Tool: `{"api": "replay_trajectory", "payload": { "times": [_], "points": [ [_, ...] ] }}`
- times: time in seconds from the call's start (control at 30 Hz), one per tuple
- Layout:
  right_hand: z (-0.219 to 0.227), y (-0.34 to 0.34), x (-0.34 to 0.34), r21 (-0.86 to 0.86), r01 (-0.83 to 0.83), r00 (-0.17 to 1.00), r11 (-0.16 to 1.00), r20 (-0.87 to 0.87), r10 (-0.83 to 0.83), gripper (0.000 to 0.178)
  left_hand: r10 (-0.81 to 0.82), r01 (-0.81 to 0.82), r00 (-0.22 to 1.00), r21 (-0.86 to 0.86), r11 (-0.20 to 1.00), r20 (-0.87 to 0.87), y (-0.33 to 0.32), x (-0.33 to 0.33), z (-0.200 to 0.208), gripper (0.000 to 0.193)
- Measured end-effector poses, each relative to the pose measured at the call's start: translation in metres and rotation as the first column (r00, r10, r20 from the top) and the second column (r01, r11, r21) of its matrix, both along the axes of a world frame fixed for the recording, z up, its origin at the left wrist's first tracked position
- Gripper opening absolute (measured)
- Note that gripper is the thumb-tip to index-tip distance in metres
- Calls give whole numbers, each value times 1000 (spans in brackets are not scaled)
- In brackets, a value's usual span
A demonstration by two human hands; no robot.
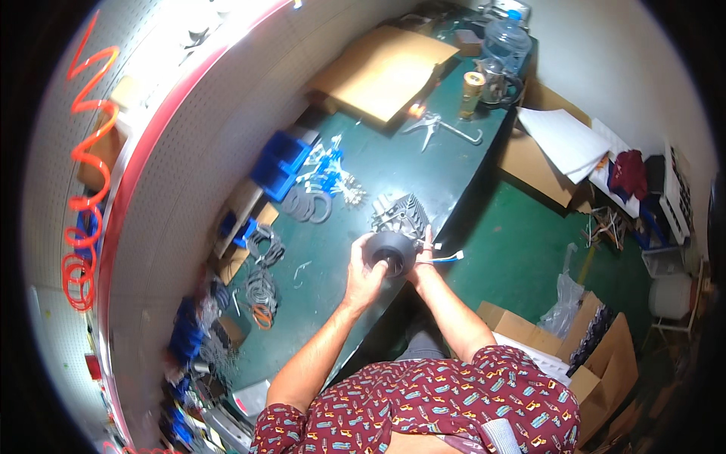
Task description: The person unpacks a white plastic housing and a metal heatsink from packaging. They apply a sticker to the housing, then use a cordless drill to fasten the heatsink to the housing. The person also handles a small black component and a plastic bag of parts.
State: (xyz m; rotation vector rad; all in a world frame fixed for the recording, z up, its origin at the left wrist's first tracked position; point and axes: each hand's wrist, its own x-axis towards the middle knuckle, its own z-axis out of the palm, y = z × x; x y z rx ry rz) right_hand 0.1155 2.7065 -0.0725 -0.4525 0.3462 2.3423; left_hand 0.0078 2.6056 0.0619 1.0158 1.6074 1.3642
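Strong glare is blowing out the strip light (189,45) at upper left. The bench (393,163) is showing evenly lit, colours saturated. Fisheye is bending edges; black corners are vignetting the frame.

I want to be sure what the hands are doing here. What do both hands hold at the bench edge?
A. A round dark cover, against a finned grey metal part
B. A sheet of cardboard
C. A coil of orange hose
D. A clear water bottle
A: the left hand and right hand grip the round dark cover set against the finned grey metal part on the green bench.
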Motion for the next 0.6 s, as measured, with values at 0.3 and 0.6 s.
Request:
{"api": "replay_trajectory", "payload": {
  "times": [0.3,0.6],
  "points": [
    [-5,-80,-11,208,-494,862,844,248,443,60,119,-120,990,-5,993,-80,-198,-15,-5,54],
    [99,-341,-125,566,-709,697,420,474,538,64,504,-460,662,230,858,-555,-502,-40,77,59]
  ]
}}
